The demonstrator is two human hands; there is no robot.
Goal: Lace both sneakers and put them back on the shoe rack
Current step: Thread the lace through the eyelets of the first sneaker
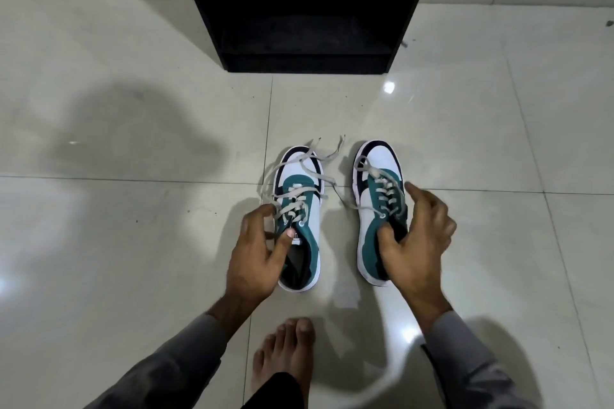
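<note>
Both sneakers sit side by side at mid-frame, the left hand (pixel 255 252) pinching the collar and tongue of the left sneaker (pixel 300 219), the right hand (pixel 415 236) curled into the opening of the right sneaker (pixel 378 209). They look light and soft, best gripped at the collar, since the loose laces (pixel 319 169) could snag. The glossy tiled floor (pixel 133 226) looks slippery; the black shoe rack (pixel 305 3) stands at upper centre.

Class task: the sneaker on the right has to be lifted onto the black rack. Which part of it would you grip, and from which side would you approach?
Grip the collar of the right sneaker at its open mouth, coming from above at the heel end. The shoe sits upright, toe toward the shoe rack, so the opening faces up; the right hand is already there. Avoid the loose laces, which would probably dangle or slip.
</note>
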